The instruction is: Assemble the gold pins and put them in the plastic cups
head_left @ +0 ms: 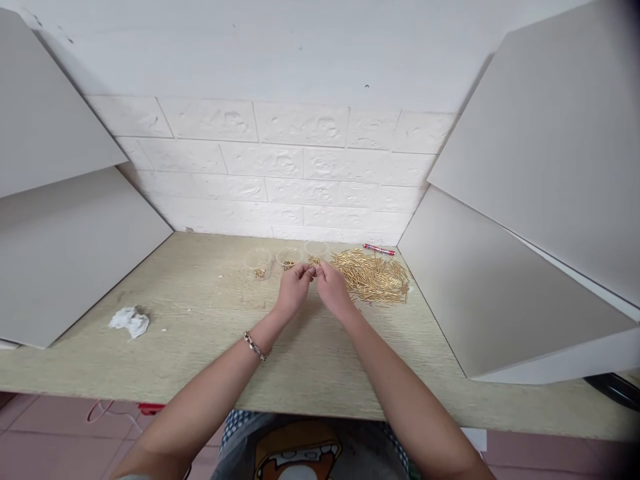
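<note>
My left hand (294, 285) and my right hand (331, 287) meet fingertip to fingertip above the tabletop, both pinched closed. Whatever sits between the fingertips is too small and too covered to name. Just beyond them stand three clear round plastic cups in a row: a left cup (258, 259), a middle cup (289, 256) and a right cup (317, 249), each with small gold-coloured pieces at the bottom. To the right of my right hand spreads a large pile of thin gold-coloured metal pins (375, 279).
A red marker-like stick (379, 249) lies behind the pile near the wall. Crumpled white tissue (130, 322) rests on the left of the table (200, 373). Pale panels (65, 247) lean on the left, with more panels (520, 287) on the right. A white brick-pattern wall (280, 160) closes the back.
</note>
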A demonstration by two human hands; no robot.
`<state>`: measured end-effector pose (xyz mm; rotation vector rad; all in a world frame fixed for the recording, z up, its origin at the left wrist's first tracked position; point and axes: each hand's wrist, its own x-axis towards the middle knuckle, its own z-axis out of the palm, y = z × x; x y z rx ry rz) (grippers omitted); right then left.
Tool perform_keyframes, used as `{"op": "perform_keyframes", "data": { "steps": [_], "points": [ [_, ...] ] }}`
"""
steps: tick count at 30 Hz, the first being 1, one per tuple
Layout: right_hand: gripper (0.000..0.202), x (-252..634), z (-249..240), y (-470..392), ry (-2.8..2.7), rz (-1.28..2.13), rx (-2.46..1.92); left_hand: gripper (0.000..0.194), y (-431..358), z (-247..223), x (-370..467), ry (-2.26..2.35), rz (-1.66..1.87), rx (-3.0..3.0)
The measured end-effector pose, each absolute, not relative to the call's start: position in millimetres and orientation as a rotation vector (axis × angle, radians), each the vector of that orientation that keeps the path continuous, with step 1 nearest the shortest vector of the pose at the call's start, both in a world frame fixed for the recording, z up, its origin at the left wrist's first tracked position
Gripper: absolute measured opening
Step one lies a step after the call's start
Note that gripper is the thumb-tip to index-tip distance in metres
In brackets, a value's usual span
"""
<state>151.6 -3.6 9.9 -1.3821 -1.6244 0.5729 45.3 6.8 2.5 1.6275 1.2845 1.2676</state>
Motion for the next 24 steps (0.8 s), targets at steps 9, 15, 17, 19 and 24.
{"op": "perform_keyframes", "data": {
  "steps": [9,15,17,19,24],
  "points": [
    [0.028,147.4,14.9,-8.0,-1.455,0.650,-1.315,0.025,-1.3,11.9,49.5,1.229,1.365,1.605],
    [0.024,146.2,8.3,-4.6,-1.455,0.665,-1.313,0.024,4.1,9.6,46.9,1.231,1.348,1.597],
    [0.020,146.0,9.2,-4.8,-1.445,0.654,-1.302,0.023,5.3,10.0,46.5,1.225,1.362,1.593],
    [0.017,146.4,11.2,-5.3,-1.424,0.643,-1.276,0.024,5.6,11.2,46.0,1.220,1.369,1.590],
    [0.018,150.6,16.1,-5.7,-1.437,0.597,-1.237,0.031,6.2,13.1,43.4,1.260,1.334,1.612]
  ]
}}
